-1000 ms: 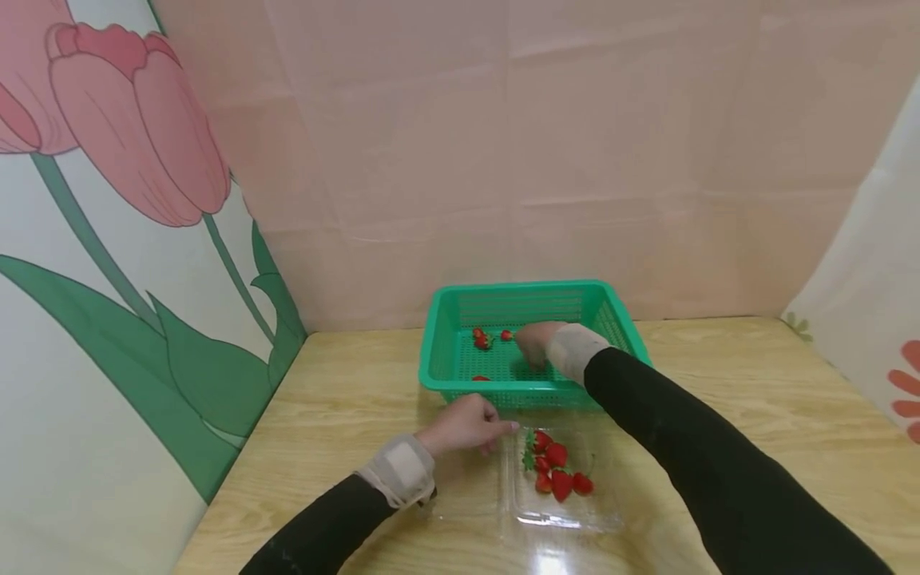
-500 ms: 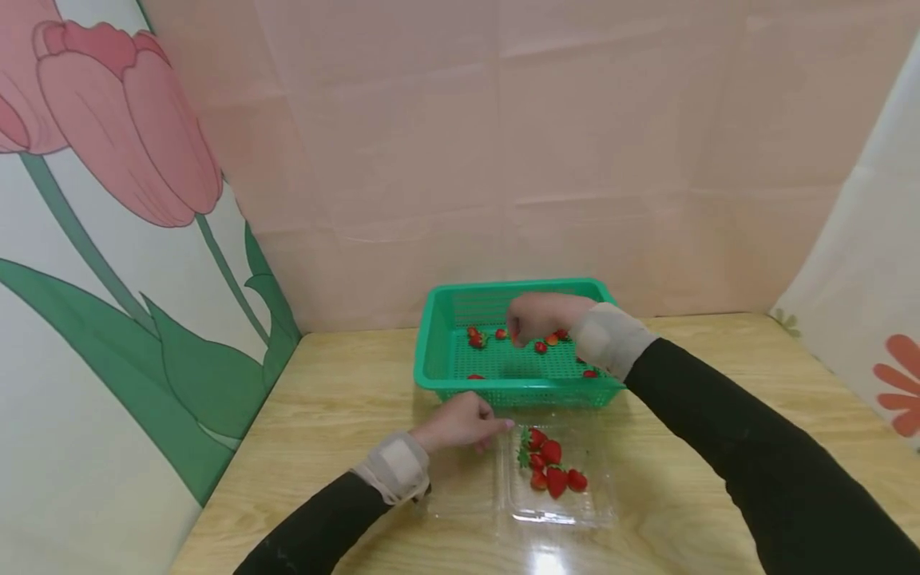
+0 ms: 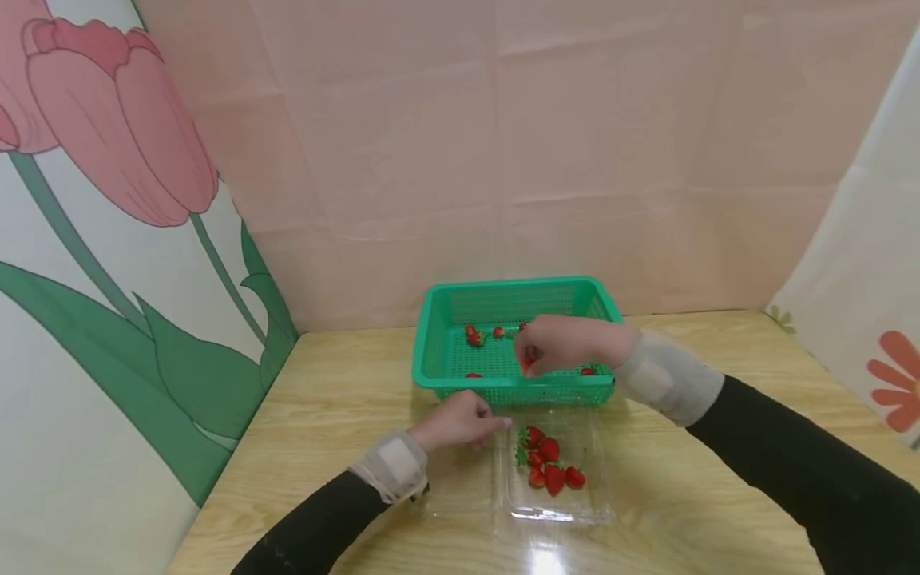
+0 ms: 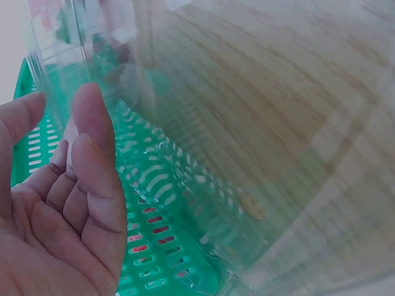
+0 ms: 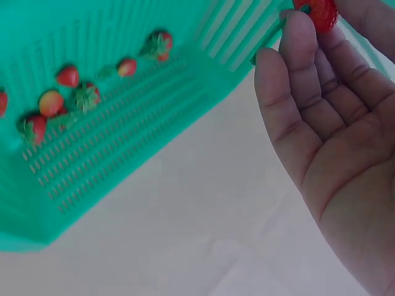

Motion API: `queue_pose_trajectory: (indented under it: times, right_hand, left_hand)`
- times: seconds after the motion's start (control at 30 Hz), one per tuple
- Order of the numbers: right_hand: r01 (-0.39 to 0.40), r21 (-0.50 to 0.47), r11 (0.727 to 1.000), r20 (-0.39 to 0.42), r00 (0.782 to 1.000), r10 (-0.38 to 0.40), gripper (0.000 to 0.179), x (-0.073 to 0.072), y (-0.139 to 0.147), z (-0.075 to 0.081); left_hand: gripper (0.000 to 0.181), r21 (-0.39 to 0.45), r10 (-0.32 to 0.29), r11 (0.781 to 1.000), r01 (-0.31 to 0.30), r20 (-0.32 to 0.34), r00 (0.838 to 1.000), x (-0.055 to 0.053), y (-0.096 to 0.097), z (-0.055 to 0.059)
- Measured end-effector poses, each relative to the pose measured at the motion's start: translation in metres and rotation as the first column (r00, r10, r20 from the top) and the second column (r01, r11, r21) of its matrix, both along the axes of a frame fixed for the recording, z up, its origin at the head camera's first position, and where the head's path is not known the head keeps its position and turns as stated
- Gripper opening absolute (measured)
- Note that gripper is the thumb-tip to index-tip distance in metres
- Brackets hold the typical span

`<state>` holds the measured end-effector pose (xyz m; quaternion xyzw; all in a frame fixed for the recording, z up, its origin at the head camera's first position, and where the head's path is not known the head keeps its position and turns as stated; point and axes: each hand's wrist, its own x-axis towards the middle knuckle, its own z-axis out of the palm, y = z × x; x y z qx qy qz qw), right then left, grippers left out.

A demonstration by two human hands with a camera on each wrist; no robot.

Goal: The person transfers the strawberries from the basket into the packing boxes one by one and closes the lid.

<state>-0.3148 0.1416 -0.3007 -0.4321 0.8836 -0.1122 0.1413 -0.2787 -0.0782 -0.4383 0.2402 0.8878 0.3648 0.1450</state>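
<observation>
Between thumb and fingertips, my right hand point(image 3: 564, 343) pinches a red strawberry point(image 5: 324, 13) with a green stem, over the front part of a green plastic basket point(image 3: 496, 391). Several more strawberries point(image 5: 68, 76) lie on the basket floor. My left hand point(image 3: 456, 423) stays low at the left side of a clear plastic clamshell box point(image 3: 592, 505), one fingertip right at its edge and the other fingers loosely bent. Inside the box's right half sit several strawberries point(image 3: 553, 479). In the left wrist view, the transparent plastic point(image 4: 259, 135) spreads beside the left hand.
The basket and box stand on a light wood-grain table point(image 3: 345, 399), the basket just behind the box. A pinkish cloth point(image 3: 402, 160) hangs behind the table. To the left is a panel with large printed tulips point(image 3: 122, 128); a white flowered cloth point(image 3: 862, 279) is at right.
My right hand has risen from the basket floor with a strawberry and come forward toward the basket's front rim. The left hand has kept its place by the box.
</observation>
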Motion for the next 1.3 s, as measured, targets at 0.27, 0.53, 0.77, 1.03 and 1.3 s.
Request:
queue_pose_trajectory:
  times: [0.27,0.53,0.77,1.03,1.3]
  right_hand:
    - [-0.035,0.033,0.999,0.069,0.997,0.032,0.012,0.022,0.004,-0.038]
    - [0.01,0.107,0.994,0.02,1.0,-0.013,0.019,0.04,0.002,-0.061]
    - [0.104,0.219,0.97,-0.046,0.994,-0.096,0.027,0.052,0.005,-0.075]
    - [0.198,0.267,0.943,-0.072,0.98,-0.185,0.034,0.061,0.005,-0.086]
    - [0.217,0.25,0.943,-0.196,0.966,-0.17,0.039,0.064,0.006,-0.101]
  left_hand:
    - [0.045,-0.002,0.019,1.0,-0.019,0.021,1.0,-0.003,0.004,-0.001]
    - [0.046,-0.045,0.025,0.999,-0.026,-0.014,1.0,-0.001,0.003,-0.001]
    - [0.047,-0.052,0.019,0.998,-0.02,-0.026,0.999,0.001,0.003,-0.001]
    - [0.046,-0.074,0.023,0.997,-0.026,-0.033,0.999,0.001,0.004,-0.002]
    - [0.047,-0.06,0.03,0.998,-0.031,-0.019,0.999,0.003,0.004,-0.001]
